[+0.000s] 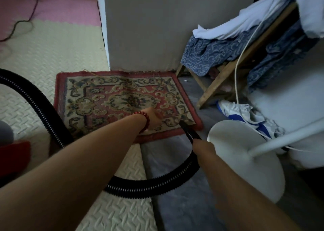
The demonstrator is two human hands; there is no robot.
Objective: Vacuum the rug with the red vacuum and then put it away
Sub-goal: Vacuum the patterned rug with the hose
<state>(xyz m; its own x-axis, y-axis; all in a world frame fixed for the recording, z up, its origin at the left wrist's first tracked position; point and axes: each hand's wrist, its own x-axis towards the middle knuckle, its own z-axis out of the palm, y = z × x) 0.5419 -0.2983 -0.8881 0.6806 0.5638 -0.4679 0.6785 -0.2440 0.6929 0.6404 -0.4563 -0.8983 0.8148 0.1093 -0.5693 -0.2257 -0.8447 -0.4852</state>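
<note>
Both my forearms stretch forward and down from the bottom edge. My right hand shows its back to me, fingers curled round the black nozzle, which sticks out past the fingertips and meets the near right corner of the rug. From that hand the ribbed hose loops back under both forearms, then arcs up and out of view on the left. The red vacuum sits low at the left edge, well left of either hand. My left arm reaches farther, a red bead bracelet at the wrist. The left hand rests on the rug's near part, just left of the nozzle tip. It is blurred, so I cannot tell whether those fingers lie flat or curl.

A cream foam mat lies below my left forearm and left of the rug; grey floor lies below my right. Just right of the right fingers stands a round white base with a pole rising from it. Beyond it, right of the fingers, lies a white-and-blue sneaker, and past that is a wooden rack draped with clothes. Ahead of both hands the rug's far edge lies against the foot of a grey wall. Far off to the left lies a pink mat with a dark cord trailing across it.
</note>
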